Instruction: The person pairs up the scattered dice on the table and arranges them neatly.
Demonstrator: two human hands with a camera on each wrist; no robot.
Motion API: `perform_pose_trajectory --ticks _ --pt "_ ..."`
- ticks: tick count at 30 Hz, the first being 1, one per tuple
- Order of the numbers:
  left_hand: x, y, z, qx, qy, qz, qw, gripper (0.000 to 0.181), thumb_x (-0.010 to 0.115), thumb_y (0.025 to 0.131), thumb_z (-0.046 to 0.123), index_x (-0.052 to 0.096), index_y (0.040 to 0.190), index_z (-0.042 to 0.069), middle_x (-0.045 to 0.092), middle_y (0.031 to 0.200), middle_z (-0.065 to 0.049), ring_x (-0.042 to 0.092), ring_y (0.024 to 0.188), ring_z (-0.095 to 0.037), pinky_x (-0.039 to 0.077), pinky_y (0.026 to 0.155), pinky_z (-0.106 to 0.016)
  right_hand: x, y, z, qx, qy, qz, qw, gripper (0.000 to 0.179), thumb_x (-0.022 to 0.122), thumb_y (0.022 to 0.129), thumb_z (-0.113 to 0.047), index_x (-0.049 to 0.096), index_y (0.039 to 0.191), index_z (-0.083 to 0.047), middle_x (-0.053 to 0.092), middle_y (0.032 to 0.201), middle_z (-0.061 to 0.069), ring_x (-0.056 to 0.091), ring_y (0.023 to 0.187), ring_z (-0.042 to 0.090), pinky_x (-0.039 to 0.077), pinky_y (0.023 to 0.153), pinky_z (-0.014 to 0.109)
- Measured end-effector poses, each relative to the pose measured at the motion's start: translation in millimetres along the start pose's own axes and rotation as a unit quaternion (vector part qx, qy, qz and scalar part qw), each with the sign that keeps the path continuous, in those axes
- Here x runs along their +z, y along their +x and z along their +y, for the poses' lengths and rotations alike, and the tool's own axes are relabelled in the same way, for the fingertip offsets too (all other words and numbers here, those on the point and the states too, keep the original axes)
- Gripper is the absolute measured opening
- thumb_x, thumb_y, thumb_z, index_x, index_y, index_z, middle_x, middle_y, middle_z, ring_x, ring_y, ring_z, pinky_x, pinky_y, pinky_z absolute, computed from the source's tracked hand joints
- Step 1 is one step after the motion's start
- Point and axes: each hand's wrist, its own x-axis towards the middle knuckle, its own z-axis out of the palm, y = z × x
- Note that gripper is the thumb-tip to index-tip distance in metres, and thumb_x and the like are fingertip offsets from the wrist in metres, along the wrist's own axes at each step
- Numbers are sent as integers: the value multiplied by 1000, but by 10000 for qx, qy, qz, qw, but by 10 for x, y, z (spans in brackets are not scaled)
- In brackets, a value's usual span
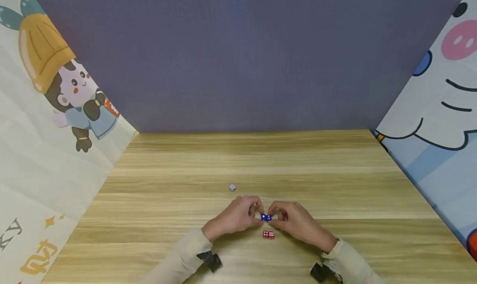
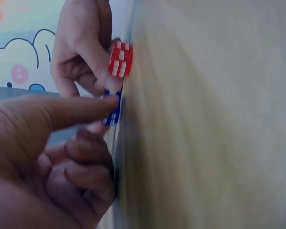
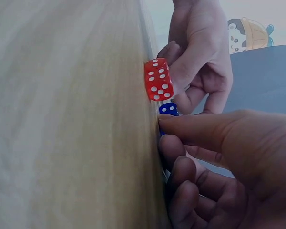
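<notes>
Two blue dice sit side by side on the wooden table, between the hands. My left hand (image 1: pixel 238 213) pinches the left blue die (image 1: pixel 263 217) with thumb and index finger. From the other side, my right hand (image 1: pixel 296 220) pinches the right blue die (image 1: pixel 269 217) the same way. Fingers partly cover the blue dice in both wrist views. On the near side of them lies a pair of red dice (image 1: pixel 268 234), close together and touched by neither hand. In the right wrist view, red faces (image 3: pixel 158 80) with white pips stand in front of the blue.
A white die (image 1: pixel 232 187) lies alone on the table (image 1: pixel 167 172), farther back and left of the hands. A dark grey panel (image 1: pixel 253 60) rises behind the table. Printed cartoon sheets flank it on the left (image 1: pixel 22 110) and right (image 1: pixel 432 122).
</notes>
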Motion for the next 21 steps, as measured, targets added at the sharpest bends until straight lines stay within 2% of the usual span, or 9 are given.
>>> perform_pose_trajectory --ticks 4,8,15,21 --pt "-89 -15 -20 148 -439 -183 9988 22 79 83 7 65 101 8 55 62 4 47 52 -3 39 50 -18 7 5 -8 29 25 -20 10000 12 77 88 -20 68 96 -21 57 61 -11 48 51 2 38 47 20" --pt "-202 -14 -52 172 -642 -85 9978 22 75 86 5 65 106 7 55 65 3 47 54 -4 40 52 -19 15 5 -11 46 29 -35 10000 12 78 88 -21 68 96 -21 57 62 -12 48 51 1 38 47 20" --pt "-340 34 -86 79 -40 486 9988 18 73 89 10 68 106 8 54 68 2 45 54 -6 39 48 -20 14 0 12 18 -28 0 10000 12 77 88 -22 68 96 -22 57 62 -12 49 51 2 39 48 21" --pt "-316 100 -139 -119 49 525 9985 25 74 88 12 67 112 6 55 67 2 46 53 -6 39 47 -20 0 -11 24 25 -1 -12 10000 12 77 88 -23 68 97 -22 58 63 -11 49 51 2 39 48 21"
